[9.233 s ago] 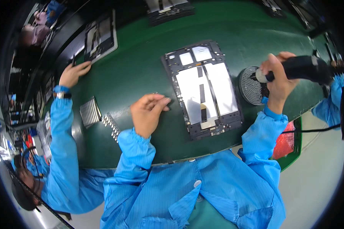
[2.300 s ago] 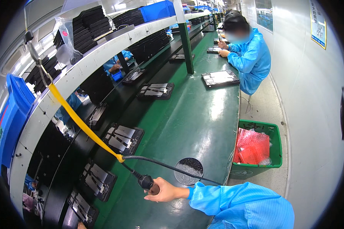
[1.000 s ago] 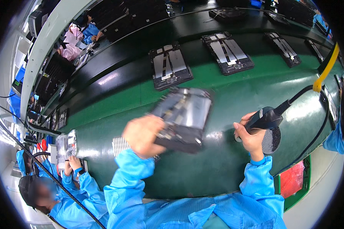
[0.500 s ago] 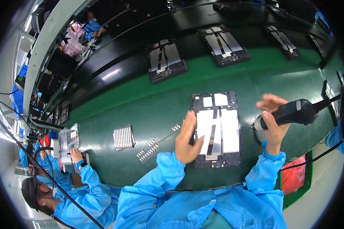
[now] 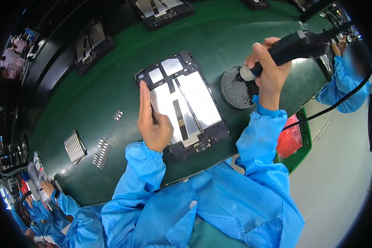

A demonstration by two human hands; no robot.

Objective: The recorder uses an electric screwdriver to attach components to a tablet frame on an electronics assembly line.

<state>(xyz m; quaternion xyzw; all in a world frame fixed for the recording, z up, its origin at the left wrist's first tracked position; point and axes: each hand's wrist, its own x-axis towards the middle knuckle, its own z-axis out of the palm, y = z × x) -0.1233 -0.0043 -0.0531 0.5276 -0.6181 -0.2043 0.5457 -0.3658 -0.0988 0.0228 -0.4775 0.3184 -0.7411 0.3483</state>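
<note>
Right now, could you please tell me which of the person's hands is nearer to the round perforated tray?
The right. The right hand, gripping a black tool, is just beside the tray; the left hand is farther away, by the flat device's left edge.

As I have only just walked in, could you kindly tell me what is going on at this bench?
A person's right grip holds a black corded electric screwdriver, its nose over a round perforated tray holding small dark pieces. The left grip is at the left edge of an opened tablet, which lies with its inside facing up on the green workbench. Farther left lie a silver-striped stack and a strip of small metallic pieces.
</note>
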